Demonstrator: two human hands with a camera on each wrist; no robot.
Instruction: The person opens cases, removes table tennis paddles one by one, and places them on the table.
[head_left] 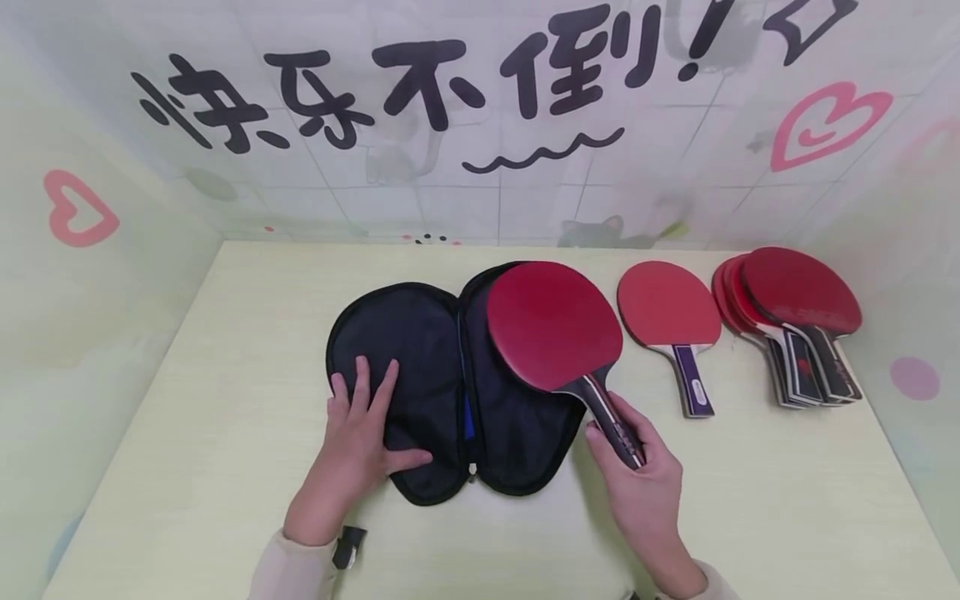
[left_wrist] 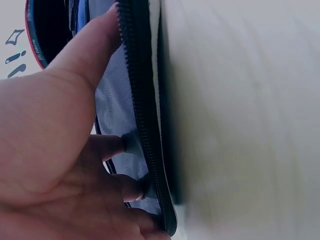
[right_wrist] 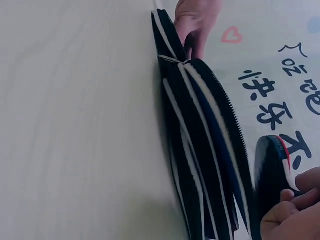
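A black zippered paddle case (head_left: 420, 333) lies unfolded on the table, its two halves side by side. My left hand (head_left: 360, 433) rests on the left half with fingers spread; in the left wrist view the thumb (left_wrist: 85, 50) touches the zipper edge (left_wrist: 142, 120). By its dark handle (head_left: 613, 425), my right hand (head_left: 641, 479) grips a red table tennis paddle (head_left: 555, 325). The paddle's blade is over the right half of the case and hides part of it. In the right wrist view, the right hand (right_wrist: 295, 215) holds the paddle beside the case edge (right_wrist: 220, 115).
Right of the case lies another red paddle (head_left: 667, 304) with a purple handle. Several red paddles (head_left: 802, 292) are stacked farther right, handles toward me. A printed wall (head_left: 420, 192) stands behind the pale table (head_left: 225, 400), with side walls left and right.
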